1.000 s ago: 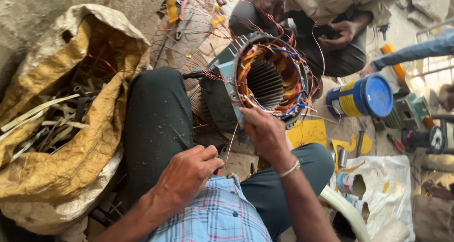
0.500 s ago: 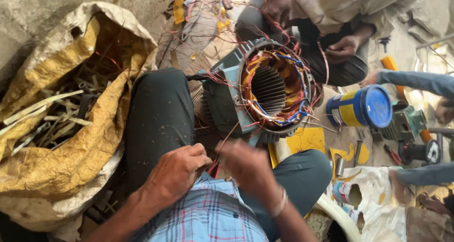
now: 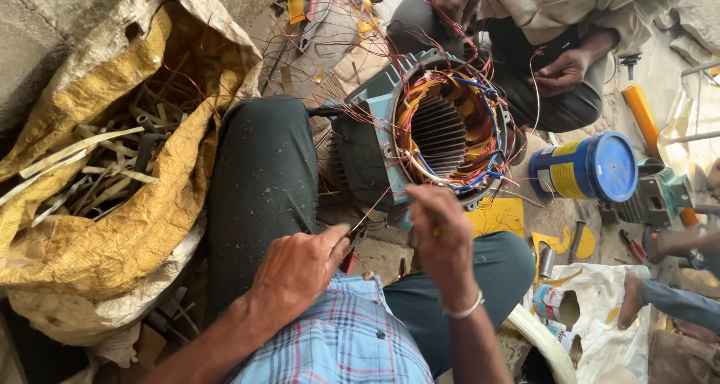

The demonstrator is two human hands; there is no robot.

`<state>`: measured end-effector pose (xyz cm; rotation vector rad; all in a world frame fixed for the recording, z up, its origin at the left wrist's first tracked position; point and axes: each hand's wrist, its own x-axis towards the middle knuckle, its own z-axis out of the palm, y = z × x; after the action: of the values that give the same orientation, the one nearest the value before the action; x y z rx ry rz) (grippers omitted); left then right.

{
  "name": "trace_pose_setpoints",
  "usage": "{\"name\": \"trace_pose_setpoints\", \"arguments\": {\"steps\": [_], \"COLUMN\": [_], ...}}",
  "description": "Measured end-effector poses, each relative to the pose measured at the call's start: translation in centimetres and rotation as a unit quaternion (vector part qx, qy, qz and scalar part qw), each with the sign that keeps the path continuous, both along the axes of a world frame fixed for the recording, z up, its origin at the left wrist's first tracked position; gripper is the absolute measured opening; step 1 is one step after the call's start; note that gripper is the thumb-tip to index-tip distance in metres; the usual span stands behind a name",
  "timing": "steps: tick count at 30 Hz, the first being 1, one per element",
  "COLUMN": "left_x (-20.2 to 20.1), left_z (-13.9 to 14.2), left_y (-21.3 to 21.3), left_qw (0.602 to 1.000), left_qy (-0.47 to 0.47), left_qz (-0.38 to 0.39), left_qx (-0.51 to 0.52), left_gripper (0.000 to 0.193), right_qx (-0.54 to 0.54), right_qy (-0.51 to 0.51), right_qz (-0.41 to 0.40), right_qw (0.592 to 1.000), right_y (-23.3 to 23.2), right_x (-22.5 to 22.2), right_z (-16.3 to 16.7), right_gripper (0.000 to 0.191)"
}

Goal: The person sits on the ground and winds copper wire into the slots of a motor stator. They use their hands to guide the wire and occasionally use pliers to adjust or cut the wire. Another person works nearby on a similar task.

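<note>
Both hands have drawn back from the motor toward the lap. Nearest, the left hand [image 3: 300,268] pinches a thin copper wire [image 3: 371,210], its fingertips hiding what lies beneath. Close beside it, the right hand [image 3: 442,230] is closed in a fist, its contents unseen. Beyond, the motor stator [image 3: 442,133] rests by the knee. Farther off, another person's hand [image 3: 559,73] shows, body cut off.

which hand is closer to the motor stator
Right. The right hand is raised just below the stator, nearly at its rim, pinching a thin wire. The left hand sits lower and further left, by the knee, holding a small tool.
</note>
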<state>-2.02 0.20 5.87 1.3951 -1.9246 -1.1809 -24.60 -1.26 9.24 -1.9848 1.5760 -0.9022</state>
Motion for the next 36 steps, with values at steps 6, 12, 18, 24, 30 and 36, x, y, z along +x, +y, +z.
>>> {"name": "trace_pose_setpoints", "arguments": {"steps": [6, 12, 18, 24, 30, 36], "left_x": [0.0, 0.5, 0.6, 0.8, 0.7, 0.5], "left_z": [0.2, 0.2, 1.0, 1.9, 2.0, 1.0], "left_y": [0.6, -0.2, -0.8, -0.9, -1.0, -0.8], "left_qw": [1.0, 0.999, 0.983, 0.979, 0.978, 0.973], "left_qy": [0.019, -0.025, 0.095, 0.111, 0.126, 0.107], "left_qz": [0.007, 0.024, 0.035, 0.058, 0.034, 0.045], "left_qx": [0.0, 0.006, 0.15, 0.158, 0.164, 0.198], "left_gripper": [0.021, 0.021, 0.022, 0.025, 0.025, 0.027], "right_qx": [-0.006, -0.038, 0.048, -0.052, 0.033, -0.074], "right_qy": [0.101, -0.004, 0.023, 0.081, 0.066, 0.121], "right_qz": [-0.041, 0.174, -0.043, 0.058, 0.028, 0.057], "right_qw": [0.994, 0.984, 0.998, 0.994, 0.997, 0.988], "right_y": [-3.4, 0.6, -1.4, -0.4, -0.9, -0.7], "right_x": [-1.8, 2.5, 1.6, 3.9, 2.1, 2.4], "right_z": [-1.5, -1.1, -0.1, 0.1, 0.9, -0.9], "right_gripper": [0.025, 0.028, 0.026, 0.032, 0.032, 0.026]}}
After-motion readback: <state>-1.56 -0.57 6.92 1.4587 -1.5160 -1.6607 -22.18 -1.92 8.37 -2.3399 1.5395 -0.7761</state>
